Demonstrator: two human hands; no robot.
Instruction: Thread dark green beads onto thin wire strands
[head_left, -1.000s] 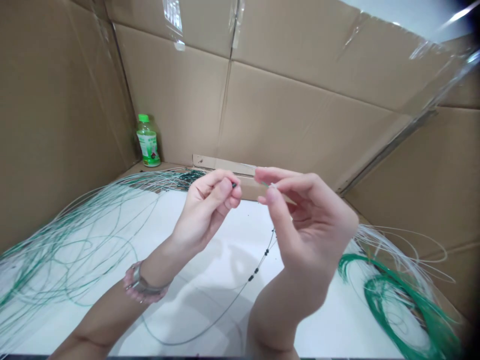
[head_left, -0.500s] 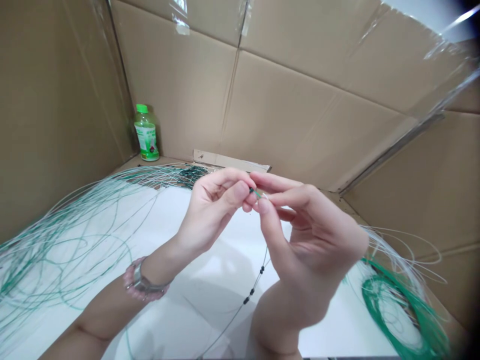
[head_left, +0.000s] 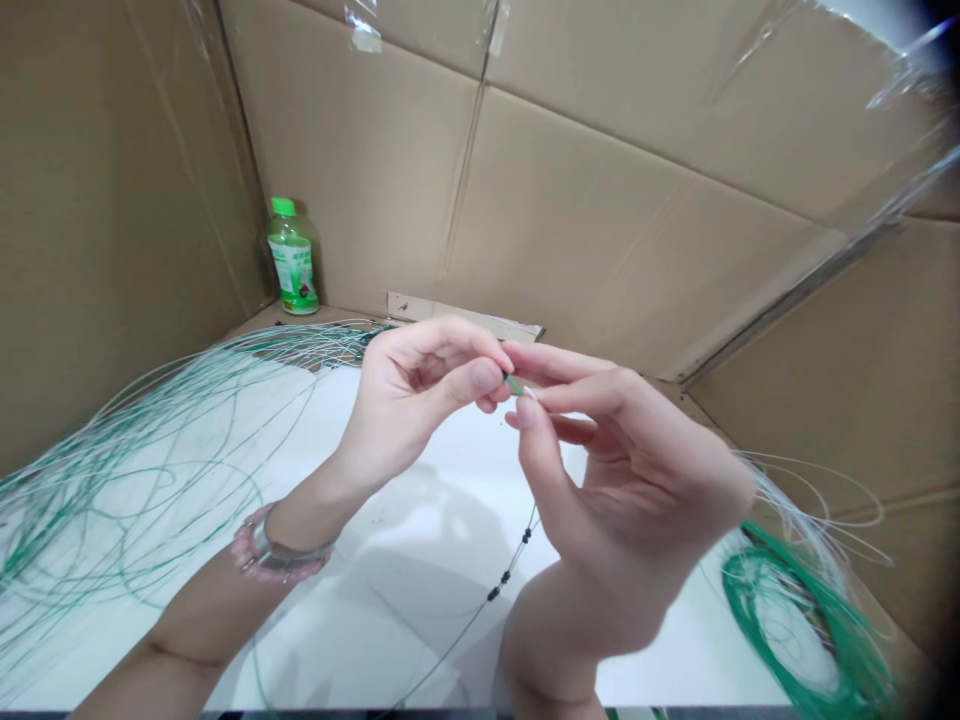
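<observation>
Now that your left hand [head_left: 420,400] and right hand [head_left: 622,470] have closed together, their fingertips [head_left: 487,373] pinch a green strand [head_left: 514,384] narrowly. A beaded line [head_left: 510,570] falls toward six o'clock.

**Fig. 1. Green, white and tan colouring of cords, card and small objects, head view.**
Bright green strand tip [head_left: 514,384] with a pale end; black beads [head_left: 505,577] in small spaced groups along a thin grey line [head_left: 469,625]; loose white and pale green filaments [head_left: 157,470] in a tangled, looping pattern at left; deep green coil [head_left: 772,600] edged with white strands at right; tan cardboard walls [head_left: 600,210] crossed by darker fold lines and glossy clear tape [head_left: 364,30]; plain white tabletop [head_left: 420,640]; pink beaded bracelet [head_left: 244,550] beside a silver watch [head_left: 266,552]; clear bottle [head_left: 292,265] with green cap and green-and-white label.
</observation>
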